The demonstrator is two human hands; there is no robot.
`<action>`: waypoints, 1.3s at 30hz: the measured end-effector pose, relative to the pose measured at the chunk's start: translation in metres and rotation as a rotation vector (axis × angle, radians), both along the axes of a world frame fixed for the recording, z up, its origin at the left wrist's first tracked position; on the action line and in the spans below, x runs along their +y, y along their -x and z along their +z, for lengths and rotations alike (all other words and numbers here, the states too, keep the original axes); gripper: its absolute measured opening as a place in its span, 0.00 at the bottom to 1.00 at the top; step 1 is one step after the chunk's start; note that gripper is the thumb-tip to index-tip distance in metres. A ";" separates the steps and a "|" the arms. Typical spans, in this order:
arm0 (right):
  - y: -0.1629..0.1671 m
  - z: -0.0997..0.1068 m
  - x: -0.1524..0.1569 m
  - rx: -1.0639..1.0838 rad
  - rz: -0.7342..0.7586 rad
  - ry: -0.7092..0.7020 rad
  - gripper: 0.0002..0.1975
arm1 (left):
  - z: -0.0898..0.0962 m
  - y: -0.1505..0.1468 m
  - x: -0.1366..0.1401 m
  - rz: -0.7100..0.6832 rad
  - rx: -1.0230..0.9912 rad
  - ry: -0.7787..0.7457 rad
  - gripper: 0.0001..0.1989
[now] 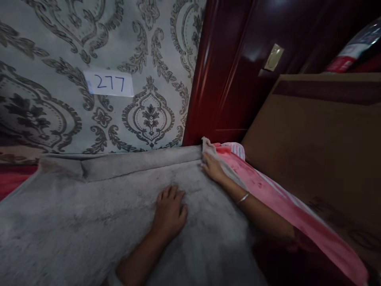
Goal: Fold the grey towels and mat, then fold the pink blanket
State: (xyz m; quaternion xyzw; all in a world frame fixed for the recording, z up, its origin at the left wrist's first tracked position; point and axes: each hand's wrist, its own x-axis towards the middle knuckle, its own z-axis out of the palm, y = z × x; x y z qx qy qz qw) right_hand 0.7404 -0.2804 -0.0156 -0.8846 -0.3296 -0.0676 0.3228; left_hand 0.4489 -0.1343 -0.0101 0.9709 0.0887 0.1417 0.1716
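Note:
A plush grey blanket [104, 214] covers the surface before me, its far border lying against the wall. My left hand [170, 212] rests palm down on its middle, fingers stretched out and holding nothing. At the far right corner, my right hand [213, 167] has its fingers bent in on the blanket's edge, where the corner stands up slightly. Part of that grip is hidden from view. A silver bangle [243, 197] circles the right wrist. Beneath the blanket's right edge shows a pink cloth [268, 190] with a pale border.
Patterned wallpaper [151, 115] with a paper label reading 277 [110, 83] rises behind. A dark red wooden panel [226, 79] adjoins it. A large cardboard box [321, 151] stands close on the right, with a plastic bottle [351, 51] by its top. Red fabric [18, 178] shows at far left.

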 end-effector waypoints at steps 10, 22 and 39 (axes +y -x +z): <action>0.007 0.009 -0.120 0.184 -0.450 0.282 0.21 | 0.003 -0.004 0.001 -0.019 -0.001 -0.076 0.24; -0.016 0.031 -0.081 0.208 -0.491 0.132 0.17 | 0.001 -0.003 0.001 -0.026 -0.033 -0.093 0.23; -0.043 0.015 -0.047 0.177 -0.563 0.193 0.15 | 0.000 -0.003 0.001 -0.013 0.046 -0.071 0.25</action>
